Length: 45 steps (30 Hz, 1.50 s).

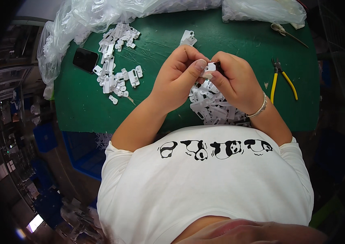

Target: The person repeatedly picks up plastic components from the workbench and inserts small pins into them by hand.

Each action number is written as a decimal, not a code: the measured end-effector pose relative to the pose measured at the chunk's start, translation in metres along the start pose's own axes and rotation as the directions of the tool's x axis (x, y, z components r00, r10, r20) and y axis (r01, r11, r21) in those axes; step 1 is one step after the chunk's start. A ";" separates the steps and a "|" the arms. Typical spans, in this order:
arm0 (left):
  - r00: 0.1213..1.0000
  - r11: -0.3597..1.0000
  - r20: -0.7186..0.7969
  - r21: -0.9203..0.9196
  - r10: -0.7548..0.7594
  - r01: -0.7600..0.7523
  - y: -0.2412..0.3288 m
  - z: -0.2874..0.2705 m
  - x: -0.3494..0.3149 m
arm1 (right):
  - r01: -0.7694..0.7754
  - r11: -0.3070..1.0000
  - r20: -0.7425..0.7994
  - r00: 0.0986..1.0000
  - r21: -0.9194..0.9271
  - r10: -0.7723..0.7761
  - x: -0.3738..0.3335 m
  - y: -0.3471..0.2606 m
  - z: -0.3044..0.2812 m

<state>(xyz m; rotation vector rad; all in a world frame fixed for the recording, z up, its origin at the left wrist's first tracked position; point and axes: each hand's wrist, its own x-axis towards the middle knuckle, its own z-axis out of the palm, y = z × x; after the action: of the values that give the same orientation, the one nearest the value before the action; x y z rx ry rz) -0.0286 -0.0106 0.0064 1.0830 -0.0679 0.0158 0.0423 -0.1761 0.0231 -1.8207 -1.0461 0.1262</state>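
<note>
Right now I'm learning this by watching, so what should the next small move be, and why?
Probably a slight turn of the small white plastic part between the left hand and the right hand. Both pinch it, so it seems steady enough, yet they cover much of it, so turning could bring its hidden sides into view.

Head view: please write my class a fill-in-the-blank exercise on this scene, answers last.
The left hand and right hand hold a small part coloured ____.
The bracelet circles the person's ____ wrist.
The pliers have handles coloured ____.
The phone lies on a tabletop coloured ____.

Missing words: white; right; yellow; green.
</note>
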 end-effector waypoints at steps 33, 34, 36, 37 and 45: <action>0.975 0.976 0.045 -0.010 0.218 -0.218 -0.021 0.001 -0.002 | 0.028 0.998 0.089 0.995 0.052 -0.033 -0.002 0.001 -0.003; 0.975 0.976 0.045 -0.009 0.217 -0.216 -0.021 0.001 -0.001 | 0.057 0.998 0.099 0.993 0.041 -0.061 -0.002 0.002 -0.003; 0.968 0.969 0.053 -0.001 0.245 -0.245 -0.020 0.000 0.000 | 0.070 0.997 0.104 0.992 0.040 -0.074 -0.002 0.003 -0.004; 0.968 0.969 0.053 0.001 0.246 -0.246 -0.020 -0.001 0.001 | 0.084 0.996 0.108 0.990 0.036 -0.088 -0.001 0.003 -0.004; 0.976 0.727 0.155 0.652 0.151 -0.216 -0.002 -0.007 0.006 | 0.099 0.993 -0.039 0.995 0.061 -0.097 -0.004 -0.002 -0.009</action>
<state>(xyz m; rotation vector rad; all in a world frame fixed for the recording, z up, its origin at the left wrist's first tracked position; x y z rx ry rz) -0.0223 -0.0053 0.0022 1.8021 -0.2711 0.1836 0.0436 -0.1849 0.0282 -1.7060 -1.0925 0.0659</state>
